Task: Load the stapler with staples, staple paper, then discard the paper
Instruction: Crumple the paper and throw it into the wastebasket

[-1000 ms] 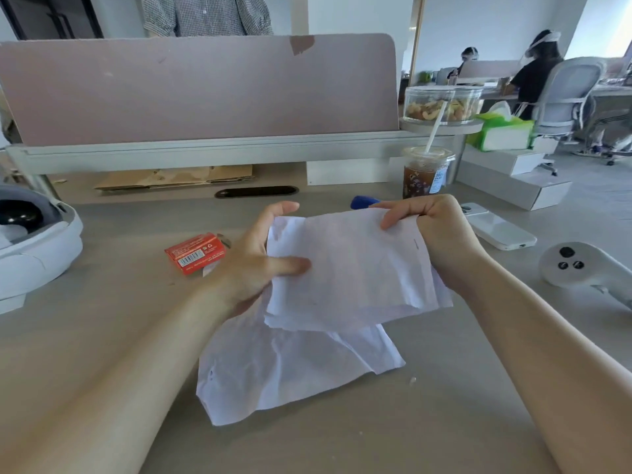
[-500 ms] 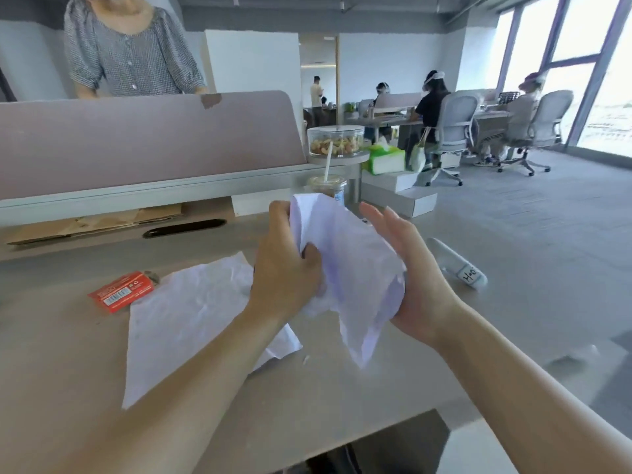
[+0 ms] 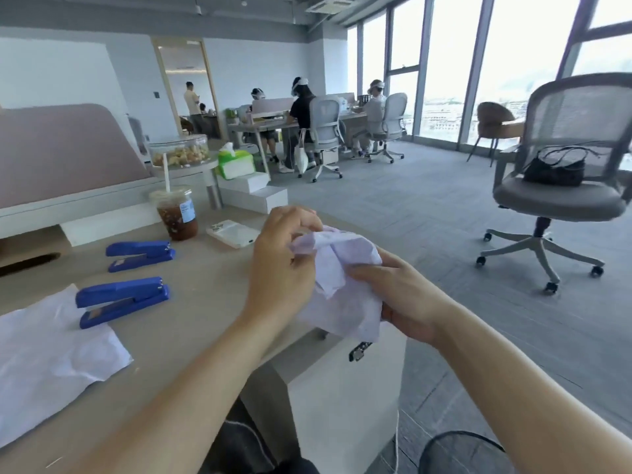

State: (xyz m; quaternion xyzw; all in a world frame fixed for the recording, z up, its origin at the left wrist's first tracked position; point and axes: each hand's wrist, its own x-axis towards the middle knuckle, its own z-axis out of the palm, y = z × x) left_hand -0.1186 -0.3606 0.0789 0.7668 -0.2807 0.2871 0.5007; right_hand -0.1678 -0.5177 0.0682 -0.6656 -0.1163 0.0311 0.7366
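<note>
Both hands hold a crumpled white paper (image 3: 345, 285) above the desk's right edge. My left hand (image 3: 284, 268) pinches its top and left side. My right hand (image 3: 407, 302) grips it from the right and underneath. Two blue staplers lie on the desk to the left, the near stapler (image 3: 123, 301) resting partly on a flat creased paper sheet (image 3: 51, 364), the far stapler (image 3: 140, 255) behind it. At the bottom right edge, on the floor, shows the dark round rim of a bin (image 3: 461, 453).
An iced drink cup with a straw (image 3: 176, 213) and a white phone (image 3: 234, 233) stand on the desk (image 3: 205, 302) behind my hands. A white cabinet (image 3: 345, 388) sits below the desk edge. A grey office chair (image 3: 561, 186) with a black bag stands to the right. Several people sit at far desks.
The view has swung right, off the desk toward the floor. The stapled paper went from flat on the desk, to lifted, to crumpled between both hands over the desk edge.
</note>
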